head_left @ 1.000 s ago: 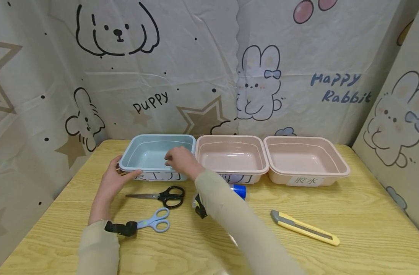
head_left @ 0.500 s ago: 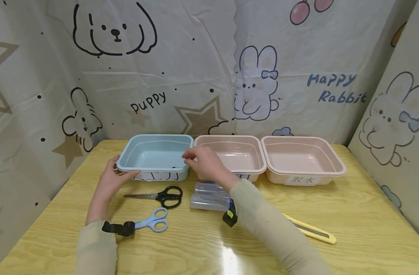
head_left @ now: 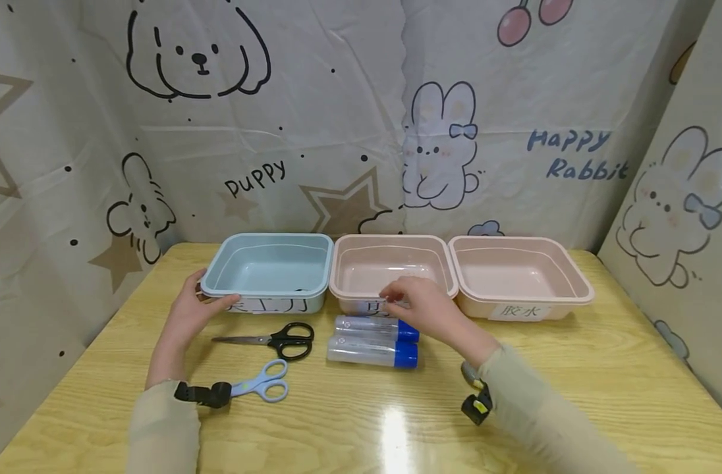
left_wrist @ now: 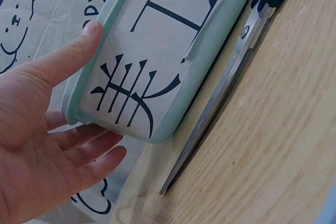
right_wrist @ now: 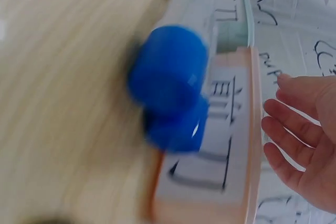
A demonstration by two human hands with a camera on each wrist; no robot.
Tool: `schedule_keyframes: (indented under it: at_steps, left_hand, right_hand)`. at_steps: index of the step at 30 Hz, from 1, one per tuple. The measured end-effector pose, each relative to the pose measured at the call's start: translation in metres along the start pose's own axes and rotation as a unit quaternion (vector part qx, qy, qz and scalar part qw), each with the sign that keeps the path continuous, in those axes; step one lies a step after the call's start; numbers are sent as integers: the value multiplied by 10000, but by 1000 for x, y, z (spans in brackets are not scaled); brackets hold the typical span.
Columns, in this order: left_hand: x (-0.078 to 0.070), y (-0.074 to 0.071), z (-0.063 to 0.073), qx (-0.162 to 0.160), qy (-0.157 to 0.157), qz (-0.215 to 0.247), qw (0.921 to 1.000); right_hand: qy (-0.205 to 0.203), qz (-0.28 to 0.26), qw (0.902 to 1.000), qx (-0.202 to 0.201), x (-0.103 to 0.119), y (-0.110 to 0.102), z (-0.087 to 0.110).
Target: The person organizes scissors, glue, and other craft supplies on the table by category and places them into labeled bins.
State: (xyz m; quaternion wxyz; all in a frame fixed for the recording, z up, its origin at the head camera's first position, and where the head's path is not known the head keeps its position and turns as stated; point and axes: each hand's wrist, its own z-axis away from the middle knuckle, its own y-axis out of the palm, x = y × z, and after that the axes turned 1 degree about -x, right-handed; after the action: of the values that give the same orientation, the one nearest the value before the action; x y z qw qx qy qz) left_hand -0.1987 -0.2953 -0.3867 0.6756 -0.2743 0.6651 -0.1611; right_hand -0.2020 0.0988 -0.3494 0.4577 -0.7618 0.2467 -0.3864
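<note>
My left hand (head_left: 194, 309) holds the left front corner of the light blue basin (head_left: 325, 263), thumb on the front rim and fingers against the end wall. My right hand (head_left: 423, 306), empty and with fingers loosely bent, hovers in front of the middle pink basin (head_left: 349, 289). Just below it lie two clear glue bottles (head_left: 361, 351) with blue caps. Black-handled scissors (head_left: 290, 340) lie before the blue basin, and light blue scissors (head_left: 269, 382) closer to me. A small dark bit of something (head_left: 302, 289) shows inside the blue basin.
Another pink basin (head_left: 524, 296) stands at the right, in line with the other two. All three carry paper labels in front. The grey end of a utility knife (head_left: 470, 374) shows beside my right sleeve, which hides its remainder. A printed cloth hangs behind the table.
My right hand has come out of the blue basin and swung right, past the middle basin's front, uncovering the glue bottles. My sleeve now covers most of the yellow knife. The left hand stays put.
</note>
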Motion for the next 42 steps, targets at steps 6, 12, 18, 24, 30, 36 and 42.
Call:
schedule_keyframes:
  at_steps: [6, 12, 18, 24, 30, 36, 42]
  left_hand:
    - [1, 0, -1, -45, -39, -13, 10000]
    - [1, -1, 0, -17, -29, 42, 10000]
    - [1, -2, 1, -30, 14, -15, 10000]
    - [2, -1, 0, 17, 20, -27, 10000]
    - [2, 0, 0, -30, 44, -56, 10000]
    - [1, 1, 0, 1, 49, 2, 10000]
    - [2, 1, 1, 12, 40, 0, 10000]
  right_hand:
    - [243, 146, 9993, 227, -26, -8, 39]
    - [394, 393, 9973, 471, -46, -17, 75]
    - [822, 335, 9911, 995, -59, -30, 105]
    - [824, 250, 9885, 1246, -75, -39, 132]
    - [818, 192, 9823, 1677, -91, -44, 153]
    - [905, -164, 9714, 2189, -101, -46, 167]
    - [895, -721, 9658, 2323, -106, -45, 169]
